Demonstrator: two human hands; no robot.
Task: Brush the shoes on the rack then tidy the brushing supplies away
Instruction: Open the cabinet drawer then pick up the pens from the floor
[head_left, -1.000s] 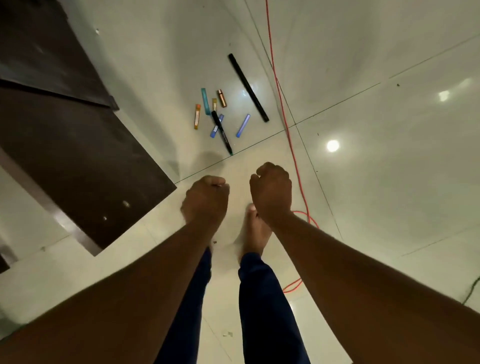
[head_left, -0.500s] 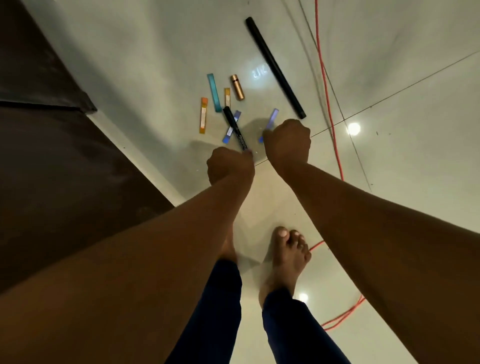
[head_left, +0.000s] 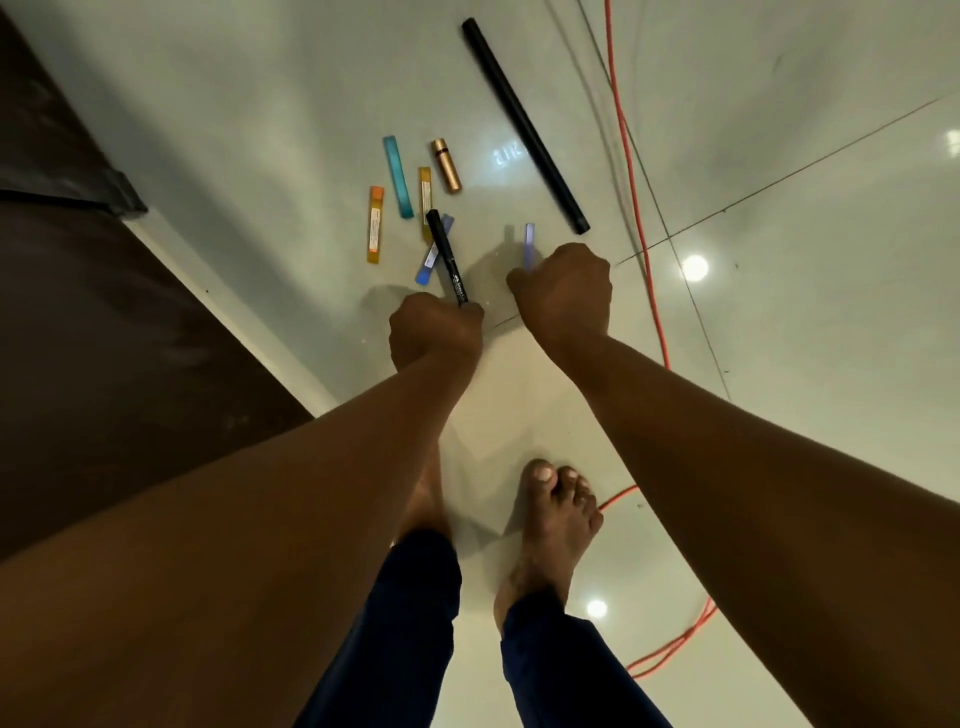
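Both hands reach down toward the floor (head_left: 779, 364), backs to the camera, fingers curled under. The left hand (head_left: 435, 332) is clenched, and the lower end of a black pen (head_left: 447, 255) meets its knuckles; whether it grips the pen I cannot tell. The right hand (head_left: 563, 296) is also clenched, with a purple strip (head_left: 529, 244) running out from just above its knuckles; a grasp cannot be confirmed. Beyond the left hand lie an orange strip (head_left: 375, 224), a teal strip (head_left: 398, 176), a yellow strip (head_left: 425, 195), a blue strip (head_left: 434, 252) and a copper tube (head_left: 445, 166). A long black tube (head_left: 524, 124) lies beyond the right hand, and a red cord (head_left: 631, 171) runs to its right. No shoes, rack or brush are in view.
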